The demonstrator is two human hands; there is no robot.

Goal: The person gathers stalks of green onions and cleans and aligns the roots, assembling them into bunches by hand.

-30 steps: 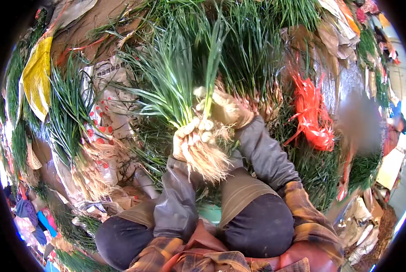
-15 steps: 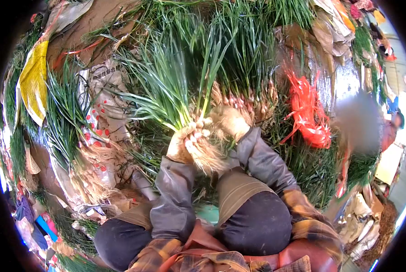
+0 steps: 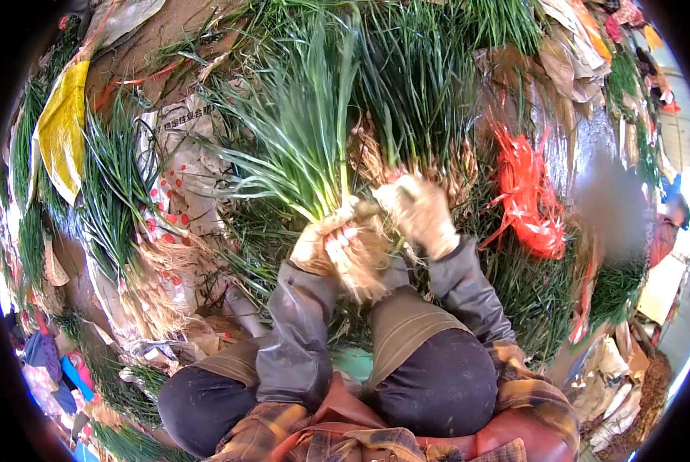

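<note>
A bunch of green onions (image 3: 306,154) stands with its long leaves fanned upward and its pale roots hanging down over my knees. My left hand (image 3: 318,245) is wrapped round the bunch just above the roots. Just right of the bunch is my right hand (image 3: 420,209), its fingers curled and smeared by motion; whether they hold anything is hidden. Behind my right hand more green onions (image 3: 418,100) lie in a thick row with their reddish bulbs toward me.
A red bundle of plastic strips (image 3: 529,192) lies at the right. Another pile of onions (image 3: 110,185) rests on a printed sack (image 3: 183,131) at the left, near a yellow sack (image 3: 61,131). Paper scraps (image 3: 610,377) lie at the lower right.
My right hand has moved down and right, away from the bunch's leaves. Stalks that stood apart on the right side now sit closer against the bunch in my left hand.
</note>
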